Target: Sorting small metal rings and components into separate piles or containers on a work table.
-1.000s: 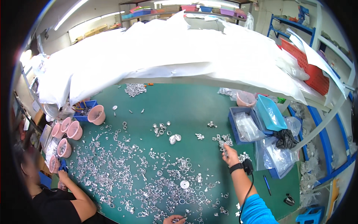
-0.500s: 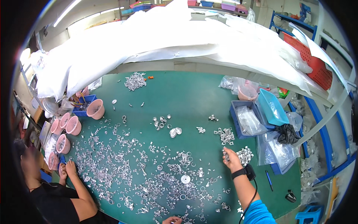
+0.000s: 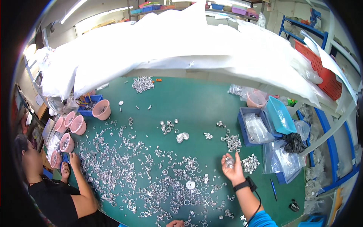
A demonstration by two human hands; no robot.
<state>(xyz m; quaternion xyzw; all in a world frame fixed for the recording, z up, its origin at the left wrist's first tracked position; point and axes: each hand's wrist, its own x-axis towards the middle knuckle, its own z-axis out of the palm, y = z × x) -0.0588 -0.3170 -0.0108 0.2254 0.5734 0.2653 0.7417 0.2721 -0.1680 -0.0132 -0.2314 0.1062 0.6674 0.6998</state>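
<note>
Over the green worktop (image 3: 181, 100), toward its right edge, my right hand (image 3: 234, 170) is palm up, loosely open — cupping it level should prevent spills. My left hand (image 3: 176, 224), cut off at the near edge, hides its grip; I can't tell. Just right of my right hand sits a silvery heap (image 3: 250, 164); silvery pieces (image 3: 229, 162) rest in that palm.

Blue sleeve (image 3: 262, 220), black wristband (image 3: 241, 185)

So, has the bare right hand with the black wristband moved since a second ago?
Yes; the right hand has drawn back toward the person, judged against the heap of square, silvery pieces.
</note>
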